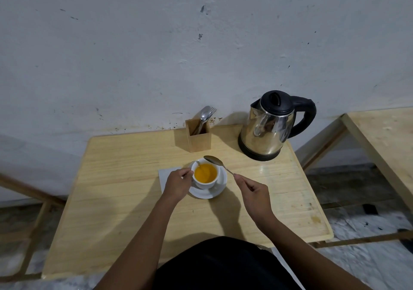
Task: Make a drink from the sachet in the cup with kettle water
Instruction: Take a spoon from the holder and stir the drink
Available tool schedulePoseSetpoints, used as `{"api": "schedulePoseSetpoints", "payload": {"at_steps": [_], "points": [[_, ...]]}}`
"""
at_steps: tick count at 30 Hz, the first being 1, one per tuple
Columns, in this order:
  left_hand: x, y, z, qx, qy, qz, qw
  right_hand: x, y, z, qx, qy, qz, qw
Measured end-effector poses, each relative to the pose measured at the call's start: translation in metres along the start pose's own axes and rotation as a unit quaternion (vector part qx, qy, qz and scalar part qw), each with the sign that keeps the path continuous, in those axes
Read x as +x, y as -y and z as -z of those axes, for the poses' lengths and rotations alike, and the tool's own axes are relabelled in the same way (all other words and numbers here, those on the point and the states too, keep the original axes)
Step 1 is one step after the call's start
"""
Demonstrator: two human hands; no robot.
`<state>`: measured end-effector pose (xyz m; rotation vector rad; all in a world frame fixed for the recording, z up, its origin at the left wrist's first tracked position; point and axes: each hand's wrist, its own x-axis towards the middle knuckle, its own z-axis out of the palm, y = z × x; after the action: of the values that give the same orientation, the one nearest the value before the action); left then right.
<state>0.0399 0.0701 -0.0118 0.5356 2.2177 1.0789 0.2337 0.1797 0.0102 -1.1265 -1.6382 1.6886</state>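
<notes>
A white cup (206, 183) filled with orange drink stands on a white saucer (220, 188) in the middle of the wooden table (125, 178). My left hand (177, 183) grips the cup's left side. My right hand (254, 192) pinches the handle of a metal spoon (215, 161), whose bowl hovers over the cup's far right rim, out of the liquid. A pale flat sachet or paper (165, 173) lies under my left hand, left of the saucer. The steel kettle (268, 128) with a black lid and handle stands at the table's back right.
A wooden holder (199, 136) with a spoon and a fork stands at the back edge, against the white wall. A second wooden table (384, 142) is to the right. Stained floor shows around the table.
</notes>
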Motion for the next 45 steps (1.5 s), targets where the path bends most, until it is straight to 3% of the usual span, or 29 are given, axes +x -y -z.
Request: {"api": "schedulePoseSetpoints", "payload": {"at_steps": [13,17,21,29,35,38,45], "points": [[0.001,-0.001,0.001,0.012,0.001,-0.003,1.000,0.006,-0.002,0.004,-0.201,0.016,0.132,0.970],[0.000,-0.002,0.001,0.004,0.009,-0.006,1.000,0.015,-0.002,0.006,-0.073,-0.027,0.013,0.997],[0.000,0.000,0.001,0.007,0.012,-0.006,1.000,0.027,-0.017,0.006,0.010,-0.079,-0.116,0.990],[-0.002,-0.003,0.002,-0.003,0.015,0.005,1.000,0.034,-0.042,-0.008,-0.175,-0.097,-0.070,0.977],[-0.003,-0.005,0.004,0.004,0.018,0.001,1.000,0.037,-0.046,-0.017,-0.238,-0.125,-0.107,0.957],[-0.003,-0.005,0.004,0.001,0.019,0.004,1.000,0.042,-0.048,-0.018,-0.268,-0.107,-0.137,0.948],[0.000,-0.002,0.005,0.002,0.025,0.008,1.000,0.051,-0.052,-0.015,-0.388,-0.072,-0.120,0.911]]}}
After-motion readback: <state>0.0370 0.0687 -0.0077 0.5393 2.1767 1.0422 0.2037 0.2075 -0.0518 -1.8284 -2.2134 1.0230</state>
